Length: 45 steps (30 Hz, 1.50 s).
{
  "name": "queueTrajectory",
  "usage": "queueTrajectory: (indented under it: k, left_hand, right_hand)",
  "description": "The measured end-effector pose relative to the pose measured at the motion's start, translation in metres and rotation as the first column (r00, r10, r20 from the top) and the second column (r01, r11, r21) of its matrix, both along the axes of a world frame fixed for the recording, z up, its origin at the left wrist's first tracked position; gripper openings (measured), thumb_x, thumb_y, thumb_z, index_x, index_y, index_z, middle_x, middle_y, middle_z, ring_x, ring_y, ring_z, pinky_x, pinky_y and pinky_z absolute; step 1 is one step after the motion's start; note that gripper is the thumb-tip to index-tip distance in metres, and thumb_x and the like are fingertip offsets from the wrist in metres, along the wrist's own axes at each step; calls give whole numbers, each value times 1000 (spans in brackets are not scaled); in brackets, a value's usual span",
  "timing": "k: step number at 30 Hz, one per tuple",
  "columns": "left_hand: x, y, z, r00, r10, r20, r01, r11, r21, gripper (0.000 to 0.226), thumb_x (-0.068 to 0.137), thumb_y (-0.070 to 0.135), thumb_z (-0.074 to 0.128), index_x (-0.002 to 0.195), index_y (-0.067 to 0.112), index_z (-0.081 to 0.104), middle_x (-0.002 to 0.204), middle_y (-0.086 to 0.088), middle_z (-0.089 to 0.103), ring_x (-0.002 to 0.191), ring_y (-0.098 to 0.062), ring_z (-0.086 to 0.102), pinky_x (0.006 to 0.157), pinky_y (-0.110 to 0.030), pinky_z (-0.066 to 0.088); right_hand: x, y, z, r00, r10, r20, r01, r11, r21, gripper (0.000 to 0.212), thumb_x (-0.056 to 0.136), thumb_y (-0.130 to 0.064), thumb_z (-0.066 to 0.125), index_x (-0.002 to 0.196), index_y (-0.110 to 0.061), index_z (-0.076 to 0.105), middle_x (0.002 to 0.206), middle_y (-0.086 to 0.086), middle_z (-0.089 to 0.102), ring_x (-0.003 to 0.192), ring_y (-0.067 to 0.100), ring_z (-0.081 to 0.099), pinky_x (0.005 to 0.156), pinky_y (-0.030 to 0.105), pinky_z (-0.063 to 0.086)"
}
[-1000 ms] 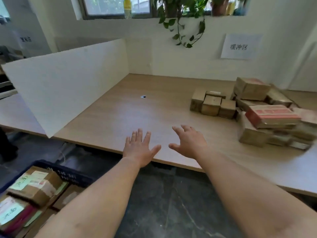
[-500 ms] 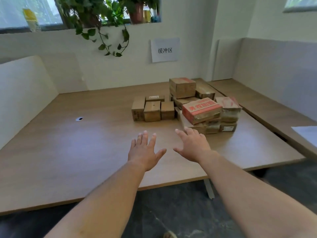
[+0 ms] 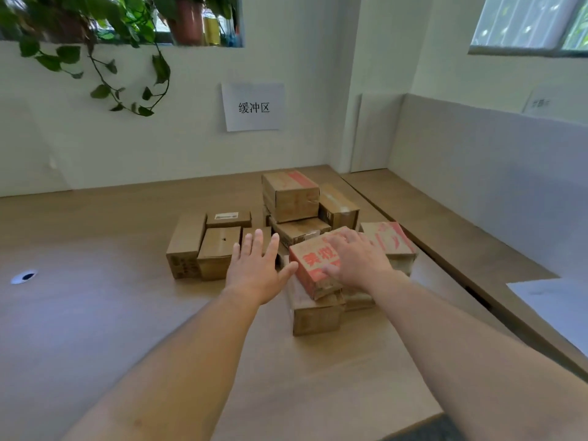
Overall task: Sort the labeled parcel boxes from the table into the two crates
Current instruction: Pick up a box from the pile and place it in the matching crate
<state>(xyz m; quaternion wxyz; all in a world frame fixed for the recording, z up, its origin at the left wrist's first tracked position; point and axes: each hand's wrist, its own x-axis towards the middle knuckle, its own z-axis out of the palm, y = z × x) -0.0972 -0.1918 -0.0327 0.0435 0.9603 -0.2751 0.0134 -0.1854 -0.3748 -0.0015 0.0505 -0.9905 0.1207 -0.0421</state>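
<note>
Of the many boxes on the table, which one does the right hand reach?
The box with large red characters at the near side of the pile, tilted on a plain brown box. The right hand lies spread over its top.

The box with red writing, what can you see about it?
The box with red writing is closed brown cardboard, with big red characters on its near face and a crumpled bottom edge. It sits askew atop a plain brown box. The right hand lies spread over its top; the left hand hovers just beside it.
</note>
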Motion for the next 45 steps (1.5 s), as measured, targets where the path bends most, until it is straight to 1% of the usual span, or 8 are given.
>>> queueTrajectory:
  k: [4, 18, 24, 31, 35, 39, 42, 45]
  left_hand:
    - [55, -33, 7, 1000, 2, -7, -2, 1000, 6, 81, 89, 72, 15, 153, 27, -7, 161, -9, -12, 148, -26, -12, 119, -46, -4]
    - [162, -83, 23, 997, 82, 4, -82, 996, 30, 78, 93, 69, 17, 153, 26, -8, 160, -10, -13, 148, -28, -11, 120, -46, -1]
    - [211, -109, 21, 987, 150, -51, -148, 989, 24, 80, 91, 71, 18, 153, 27, -7, 161, -9, -11, 148, -27, -7, 118, -44, 0]
    - [269, -145, 5, 974, 192, -118, -196, 980, -20, 80, 92, 70, 19, 153, 25, -7, 161, -10, -10, 148, -26, -6, 118, -43, 4]
    - [286, -161, -6, 959, 217, -182, -233, 970, -68, 77, 94, 68, 18, 153, 26, -6, 161, -11, -9, 148, -27, -4, 118, -44, 8]
    - [287, -168, -15, 875, 276, -398, -369, 912, -179, 72, 98, 59, 25, 153, 28, -10, 161, -13, -2, 145, -33, 17, 114, -48, 23]
    - [279, -167, -20, 782, 243, -574, -495, 802, -335, 86, 98, 38, 47, 150, 27, -20, 152, -11, 34, 128, -28, 46, 105, -42, 41]
    - [266, -160, -17, 723, 238, -649, -608, 665, -433, 101, 92, 22, 61, 149, 25, -23, 143, -9, 46, 123, -24, 51, 96, -38, 44]
  right_hand:
    - [48, -35, 4, 1000, -20, -24, 20, 1000, -2, 76, 89, -54, 52, 151, -30, 17, 157, 8, 19, 143, 26, 19, 113, 48, 21]
    - [178, -102, 5, 997, 61, -39, -62, 998, -22, 73, 89, -57, 49, 150, -30, 19, 155, 7, 25, 142, 25, 24, 113, 50, 24]
    - [239, -131, -2, 998, 56, -20, -54, 995, 83, 75, 88, -56, 52, 150, -25, 21, 152, 7, 30, 138, 27, 29, 106, 48, 34]
    - [303, -158, -16, 1000, -9, -23, 14, 971, 239, 72, 93, -53, 46, 150, -16, 21, 148, 12, 34, 136, 29, 32, 104, 47, 35]
    - [329, -155, -26, 1000, 8, -28, 2, 941, 339, 60, 95, -50, 42, 139, -10, 36, 136, 16, 45, 123, 32, 45, 99, 46, 42]
    - [340, -149, -34, 998, 7, -64, 26, 862, 507, 46, 94, -45, 48, 128, -15, 43, 119, 7, 58, 102, 26, 58, 88, 45, 51]
    - [337, -141, -40, 996, -11, -88, 60, 815, 577, 43, 88, -28, 61, 126, -19, 42, 115, 4, 58, 100, 23, 59, 82, 39, 53]
    - [326, -136, -44, 996, -15, -89, 66, 795, 604, 44, 84, -19, 66, 120, -21, 42, 106, -2, 56, 89, 17, 55, 58, 23, 43]
